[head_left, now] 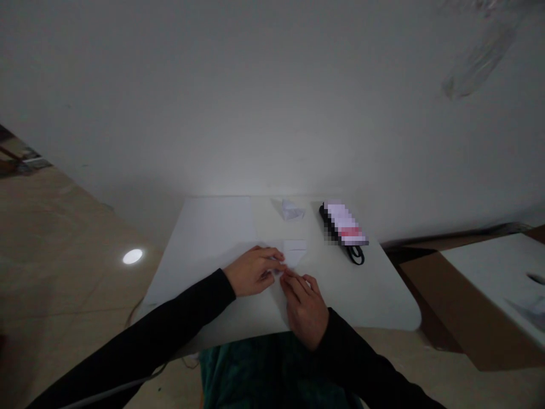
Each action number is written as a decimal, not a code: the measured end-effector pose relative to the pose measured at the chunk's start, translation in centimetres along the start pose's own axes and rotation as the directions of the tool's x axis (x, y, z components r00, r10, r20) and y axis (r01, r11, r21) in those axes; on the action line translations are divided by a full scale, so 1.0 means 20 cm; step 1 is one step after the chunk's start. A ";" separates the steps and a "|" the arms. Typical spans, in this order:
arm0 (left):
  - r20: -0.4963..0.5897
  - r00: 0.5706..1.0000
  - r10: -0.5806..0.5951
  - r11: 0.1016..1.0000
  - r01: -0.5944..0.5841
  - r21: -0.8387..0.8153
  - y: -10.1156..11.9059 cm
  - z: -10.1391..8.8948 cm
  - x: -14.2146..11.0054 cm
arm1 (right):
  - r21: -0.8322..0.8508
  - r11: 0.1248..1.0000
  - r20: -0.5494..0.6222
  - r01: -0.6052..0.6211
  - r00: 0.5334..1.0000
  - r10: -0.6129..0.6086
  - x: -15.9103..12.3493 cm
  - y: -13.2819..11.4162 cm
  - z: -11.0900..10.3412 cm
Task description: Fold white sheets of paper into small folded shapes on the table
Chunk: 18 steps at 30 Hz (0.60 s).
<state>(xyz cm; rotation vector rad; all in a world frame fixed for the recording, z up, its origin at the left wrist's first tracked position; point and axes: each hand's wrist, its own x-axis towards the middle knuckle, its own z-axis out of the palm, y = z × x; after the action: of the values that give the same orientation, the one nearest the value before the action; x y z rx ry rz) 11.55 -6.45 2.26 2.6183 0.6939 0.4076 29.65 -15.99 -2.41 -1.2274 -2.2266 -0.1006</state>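
A small folded white paper [295, 249] lies on the white table, with straight crease lines across its far part. My left hand [256, 270] is at its left side, fingers bent and closed on the near left edge. My right hand [305, 304] meets it from the near side, with thumb and fingers pinched together at the paper's near end. The fingertips of both hands almost touch and hide that end. Beyond the hands stands another folded paper piece [293, 211], raised off the tabletop.
Large white sheets [208, 238] cover the table's left part. At the back right lies a pixelated phone-like object [346, 222] with a black strap loop [356, 255]. A grey wall [272, 113] rises behind the table [366, 301]. A cardboard box [477, 318] is to the right.
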 end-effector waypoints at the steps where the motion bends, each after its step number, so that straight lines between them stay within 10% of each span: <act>1: 0.006 1.000 0.002 1.000 -0.002 0.011 0.00 0.00 0.00 | 0.042 0.999 0.003 -0.008 1.000 0.008 -0.01 0.02 -0.01; 7: 0.091 0.994 0.060 0.998 -0.060 0.001 0.01 -0.03 -0.04 | 0.356 0.926 -0.008 -0.123 0.991 0.135 -0.02 0.18 -0.07; 18: 0.022 0.997 0.076 0.997 -0.076 0.027 -0.03 -0.07 -0.02 | 0.049 0.987 0.234 -0.152 0.963 0.136 0.26 0.51 -0.06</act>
<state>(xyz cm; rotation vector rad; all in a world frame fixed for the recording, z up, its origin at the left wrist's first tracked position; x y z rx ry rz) 10.48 -5.71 3.07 2.6778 0.5985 0.3945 36.27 -6.58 -0.69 -1.4215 -2.3042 0.1804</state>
